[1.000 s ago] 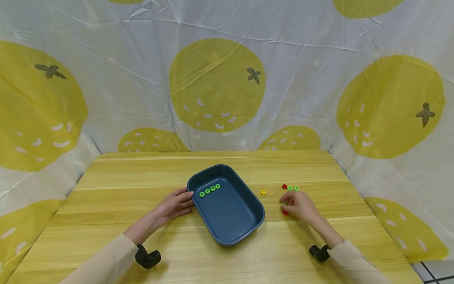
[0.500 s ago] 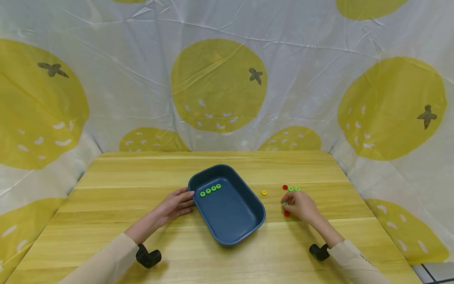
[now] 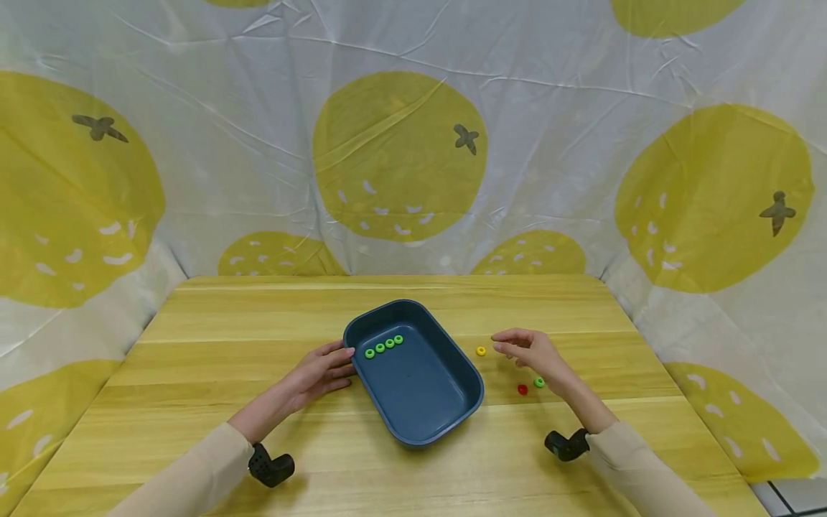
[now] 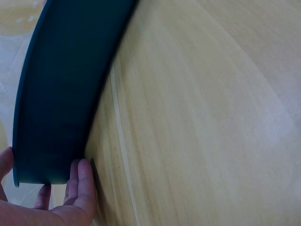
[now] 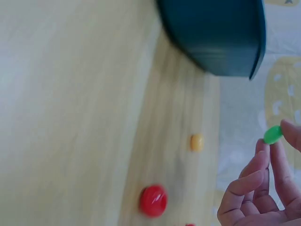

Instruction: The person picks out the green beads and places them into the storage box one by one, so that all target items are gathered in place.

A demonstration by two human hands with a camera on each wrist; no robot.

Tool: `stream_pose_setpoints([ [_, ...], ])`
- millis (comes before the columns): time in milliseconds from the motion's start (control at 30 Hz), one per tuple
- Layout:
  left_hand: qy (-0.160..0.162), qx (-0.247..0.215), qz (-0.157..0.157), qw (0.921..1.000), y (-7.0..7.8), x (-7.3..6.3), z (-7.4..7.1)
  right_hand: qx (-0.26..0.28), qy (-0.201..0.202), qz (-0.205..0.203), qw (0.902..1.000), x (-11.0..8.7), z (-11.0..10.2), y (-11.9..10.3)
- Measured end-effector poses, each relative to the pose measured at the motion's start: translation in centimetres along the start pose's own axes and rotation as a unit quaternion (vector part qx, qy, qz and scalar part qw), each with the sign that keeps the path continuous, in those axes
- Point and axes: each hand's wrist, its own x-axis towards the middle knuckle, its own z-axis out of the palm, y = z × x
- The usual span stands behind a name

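A dark blue tray (image 3: 413,380) lies angled on the table, with several green ring beads (image 3: 380,348) in a slanted row inside it. My left hand (image 3: 316,377) holds its left corner, thumb at the rim and fingers against the outer wall, as the left wrist view shows. My right hand (image 3: 533,355) is raised right of the tray. Between thumb and fingertips it pinches a green ring bead (image 5: 273,135). Beneath that hand lie a red bead (image 3: 522,390) and a green bead (image 3: 539,383). A yellow bead (image 3: 481,351) sits between hand and tray.
The wooden table (image 3: 258,309) ends at the back against a whitish cloth (image 3: 549,143) printed with yellow fruit. A black wrist camera (image 3: 271,470) hangs at the left wrist, and another black camera (image 3: 566,445) at the right.
My right hand has lifted off the table with a green bead and shifted left and up toward the yellow bead. It now covers the beads behind it. The left hand and tray stay put.
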Motion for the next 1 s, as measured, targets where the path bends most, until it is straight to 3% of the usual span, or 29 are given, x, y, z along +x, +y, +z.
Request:
stream_pose_setpoints([
  [100, 0.000, 0.000, 0.001, 1.0000, 0.0, 0.0, 0.0, 0.051, -0.014, 0.021, 0.9984, 0.5, 0.5, -0.9],
  [233, 0.000, 0.001, 0.001, 1.0000, 0.0, 0.0, 0.0, 0.075, -0.021, 0.029, 0.9965, 1.1, 1.2, -2.1],
  [667, 0.002, 0.002, 0.005, 1.0000, -0.1, 0.0, -0.1, 0.070, -0.036, -0.004, 0.9969, 4.2, 3.4, -6.4],
  [1000, 0.004, -0.004, 0.011, 0.9999, -0.3, 0.0, -0.3, 0.068, -0.048, -0.021, 0.9963, 6.8, 6.3, -8.7],
])
